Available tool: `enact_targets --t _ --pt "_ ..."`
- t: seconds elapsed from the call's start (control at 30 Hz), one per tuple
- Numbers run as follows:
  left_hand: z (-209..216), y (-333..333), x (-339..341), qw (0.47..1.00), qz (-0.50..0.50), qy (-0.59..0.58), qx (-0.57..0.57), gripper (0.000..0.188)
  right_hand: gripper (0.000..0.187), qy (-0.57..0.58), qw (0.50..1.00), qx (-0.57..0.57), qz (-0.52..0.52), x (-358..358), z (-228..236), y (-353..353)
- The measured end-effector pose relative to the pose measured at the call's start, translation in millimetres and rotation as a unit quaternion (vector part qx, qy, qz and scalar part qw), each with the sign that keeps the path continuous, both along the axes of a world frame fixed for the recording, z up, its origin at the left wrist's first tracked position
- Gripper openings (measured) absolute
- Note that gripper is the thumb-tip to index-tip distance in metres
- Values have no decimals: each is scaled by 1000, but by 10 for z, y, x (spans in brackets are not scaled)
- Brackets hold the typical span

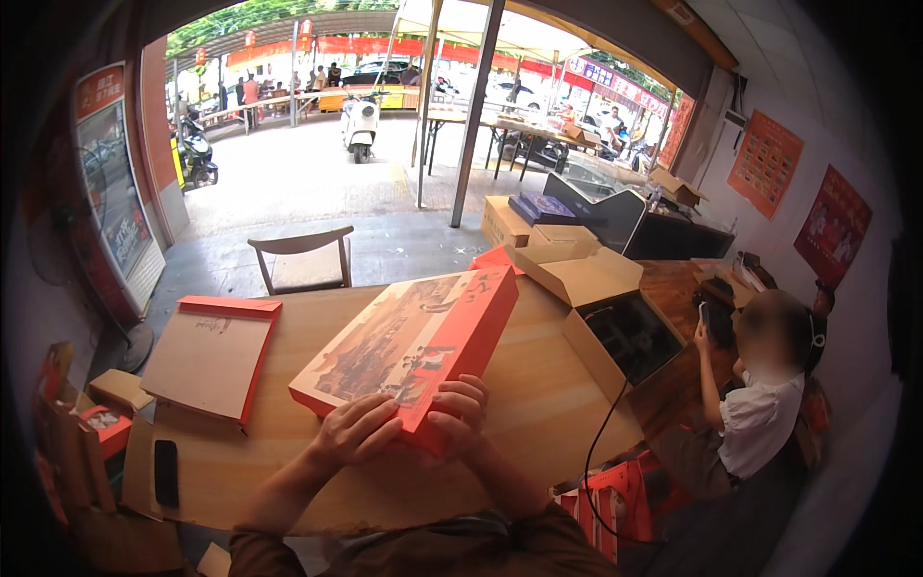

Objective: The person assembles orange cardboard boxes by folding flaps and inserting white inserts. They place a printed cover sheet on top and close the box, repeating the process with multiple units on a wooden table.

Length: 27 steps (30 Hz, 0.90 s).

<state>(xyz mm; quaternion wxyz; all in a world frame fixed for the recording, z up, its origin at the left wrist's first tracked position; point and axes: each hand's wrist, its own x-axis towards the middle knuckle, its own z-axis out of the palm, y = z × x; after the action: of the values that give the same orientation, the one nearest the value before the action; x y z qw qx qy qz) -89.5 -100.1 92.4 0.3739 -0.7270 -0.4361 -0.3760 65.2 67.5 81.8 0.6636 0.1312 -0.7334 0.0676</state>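
Observation:
A large flat gift box, red on its sides with a beige printed picture on top, is tilted above the wooden table. My left hand grips its near edge, the fingers laid over the top. At the near right corner, the fingers of my right hand are wrapped round the red side. Both thumbs and the underside of the box are hidden. A second flat piece, a beige panel with red edges, lies to the left on the table. Behind the held box, a red corner of another item shows.
The table bears an open cardboard box at right, a black cable hanging before it. A dark phone-like object lies near the left edge. A chair stands beyond. A person sits at right, holding a phone.

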Motion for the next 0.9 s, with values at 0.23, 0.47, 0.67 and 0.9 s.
enact_targets --t 0.23,0.47,0.67,0.9 --pt "-87 79 -48 999 -30 14 26 40 52 56 997 -55 19 -67 -521 18" --pt "-100 121 -17 998 -54 -27 24 41 59 -10 997 -71 -12 215 -732 -15" --pt "43 104 -17 999 -38 15 12 43 50 -104 994 -33 -15 377 -450 -4" --pt "436 10 241 990 130 60 -16 40 40 -132 990 13 -56 273 -308 -21"
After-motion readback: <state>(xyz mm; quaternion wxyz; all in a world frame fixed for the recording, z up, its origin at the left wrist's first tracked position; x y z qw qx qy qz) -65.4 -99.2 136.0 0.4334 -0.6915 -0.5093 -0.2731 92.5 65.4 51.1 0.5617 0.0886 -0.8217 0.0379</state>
